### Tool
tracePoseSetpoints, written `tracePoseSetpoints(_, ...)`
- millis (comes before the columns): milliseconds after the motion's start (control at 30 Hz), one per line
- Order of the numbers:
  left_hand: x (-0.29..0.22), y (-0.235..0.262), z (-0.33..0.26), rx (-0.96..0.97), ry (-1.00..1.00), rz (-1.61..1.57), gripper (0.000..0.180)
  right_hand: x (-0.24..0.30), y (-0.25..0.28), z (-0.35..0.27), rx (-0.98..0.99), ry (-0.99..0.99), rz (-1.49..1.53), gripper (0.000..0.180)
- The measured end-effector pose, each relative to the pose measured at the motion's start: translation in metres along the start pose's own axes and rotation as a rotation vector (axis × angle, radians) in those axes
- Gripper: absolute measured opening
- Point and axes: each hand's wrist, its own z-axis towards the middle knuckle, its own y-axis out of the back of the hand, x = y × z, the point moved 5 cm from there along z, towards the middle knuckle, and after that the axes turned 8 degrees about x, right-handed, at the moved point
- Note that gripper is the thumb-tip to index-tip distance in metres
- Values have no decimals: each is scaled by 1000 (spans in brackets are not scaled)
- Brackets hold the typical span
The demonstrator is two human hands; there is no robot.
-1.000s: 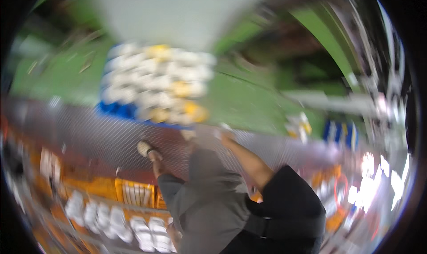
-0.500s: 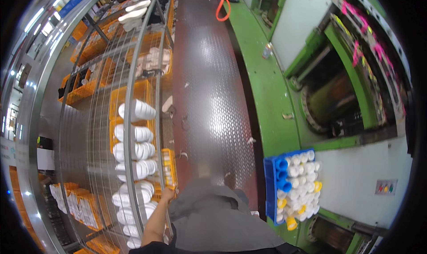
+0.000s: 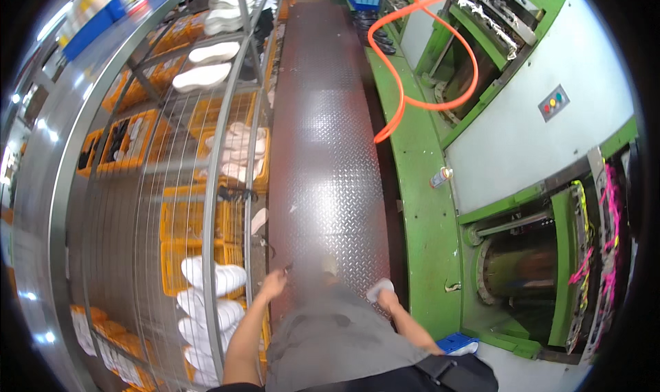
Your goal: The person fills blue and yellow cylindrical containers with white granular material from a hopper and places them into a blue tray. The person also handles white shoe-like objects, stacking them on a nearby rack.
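Observation:
I stand in a walkway of patterned metal plate point(image 3: 309, 110). My left hand point(image 3: 276, 282) is beside the wire rack, over the walkway's left edge. Its fingers look curled, and a small dark bit shows at their tips, too small to name. My right hand point(image 3: 389, 300) is closed on a whitish, flat, rounded piece point(image 3: 379, 289) above the walkway's right side. To the left, a row of white shoe soles point(image 3: 212, 311) rests on the rack point(image 3: 215, 151), nearest my left forearm.
Orange crates point(image 3: 180, 212) with soles line the left. A green machine ledge point(image 3: 430, 237) runs along the right, with a spray can point(image 3: 441, 177) on it. An orange hose point(image 3: 440, 106) loops over the ledge. Part of a blue crate point(image 3: 456, 342) shows beside my right forearm.
I have moved forward along the walkway. My left hand has left the orange crate. My right hand has come into view with the whitish piece, and the crate of cups has mostly passed from view.

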Motion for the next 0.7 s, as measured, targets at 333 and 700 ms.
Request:
tracePoseSetpoints(333, 40, 136, 144, -98, 316, -486, 25, 383, 355, 336, -144, 566, -303, 22)
tracePoseSetpoints(700, -567, 560, 685, -216, -564, -622, 37, 524, 595, 549, -315, 271, 42, 23)
